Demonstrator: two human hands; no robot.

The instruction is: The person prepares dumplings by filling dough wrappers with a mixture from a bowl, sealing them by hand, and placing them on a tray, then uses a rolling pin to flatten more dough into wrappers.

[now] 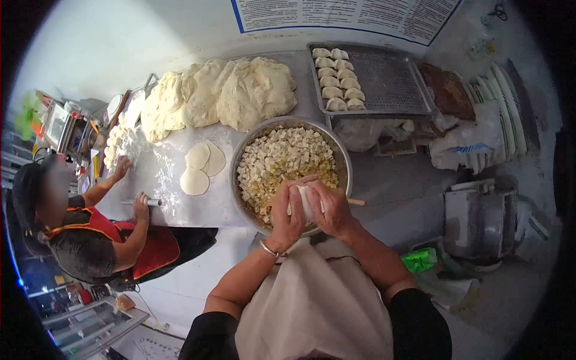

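A folded white piece of dough [307,205] is held between my left hand [287,210] and my right hand [331,207], whose fingers meet at its top edge. Both hands are over the near side of a large metal bowl [235,201] of diced filling [287,150]. Left of the bowl, three thin round dough wrappers [195,181] lie overlapping on the metal table [144,165]. Two rows of folded dumplings [330,81] sit at the left of a perforated metal tray [390,84] beyond the bowl.
Large dough masses [222,93] lie along the back of the table. At the left, a co-worker [90,240] has one hand on a rolling pin [154,203], near small dough pieces [112,147]. A stick [357,202] extends right of the bowl. Stacked bags [474,141] stand at the right.
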